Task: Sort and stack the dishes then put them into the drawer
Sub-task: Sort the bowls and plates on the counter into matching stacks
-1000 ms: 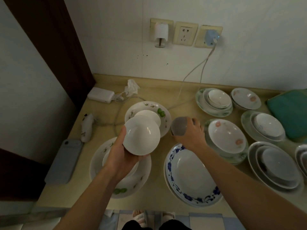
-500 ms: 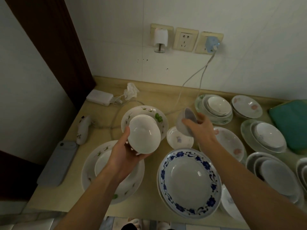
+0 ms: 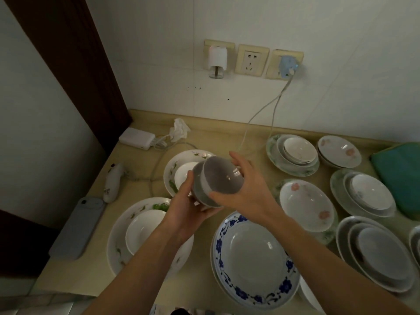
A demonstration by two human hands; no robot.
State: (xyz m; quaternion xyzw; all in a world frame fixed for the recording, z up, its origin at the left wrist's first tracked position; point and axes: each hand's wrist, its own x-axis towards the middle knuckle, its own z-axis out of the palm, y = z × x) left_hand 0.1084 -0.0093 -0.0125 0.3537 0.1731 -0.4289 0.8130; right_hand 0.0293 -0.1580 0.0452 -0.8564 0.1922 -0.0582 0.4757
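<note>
We hold both forearms up from the bottom edge, bare to past the wrists, converging toward the middle. Our left hand (image 3: 188,208) sits palm up under what we grip, its thumb (image 3: 185,186) raised along the near-left side of the grip and its fingers curled beneath. Our right hand (image 3: 247,192) comes in from the right side, palm turned left, with its thumb (image 3: 221,197) laid across the near side of the grip and its fingers (image 3: 237,159) reaching over the far rim. The two hands sit close together, almost touching.
</note>
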